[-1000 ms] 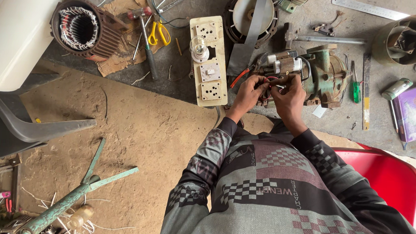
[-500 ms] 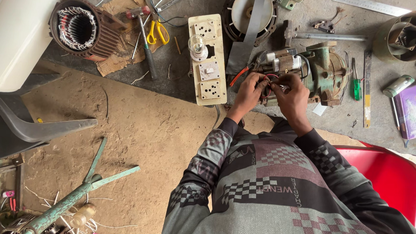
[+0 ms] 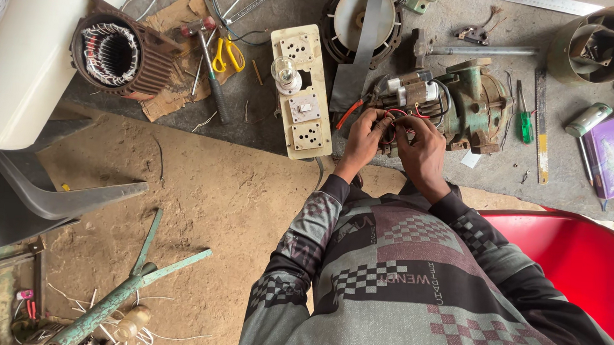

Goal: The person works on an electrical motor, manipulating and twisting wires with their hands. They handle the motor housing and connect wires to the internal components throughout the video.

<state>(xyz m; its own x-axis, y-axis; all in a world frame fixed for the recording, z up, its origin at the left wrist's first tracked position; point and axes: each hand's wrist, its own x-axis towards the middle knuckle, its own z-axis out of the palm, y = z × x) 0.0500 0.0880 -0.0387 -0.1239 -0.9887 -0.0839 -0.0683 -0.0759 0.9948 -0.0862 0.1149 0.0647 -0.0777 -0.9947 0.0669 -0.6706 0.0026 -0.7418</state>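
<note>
Both hands work at the near side of the green motor [image 3: 480, 104] on the grey counter [image 3: 503, 172]. Left hand [image 3: 365, 137] and right hand [image 3: 420, 147] are each curled, fingertips pinched on the red wires [image 3: 394, 117] to hold the ends steady. Switch board [image 3: 301, 88] lies just left.

Your one camera sits on your head and looks almost straight down, past your patterned grey sweater [image 3: 413, 290] to the grey concrete slab [image 3: 503, 169] and sandy dirt floor [image 3: 201, 188], close enough to frame both forearms.
</note>
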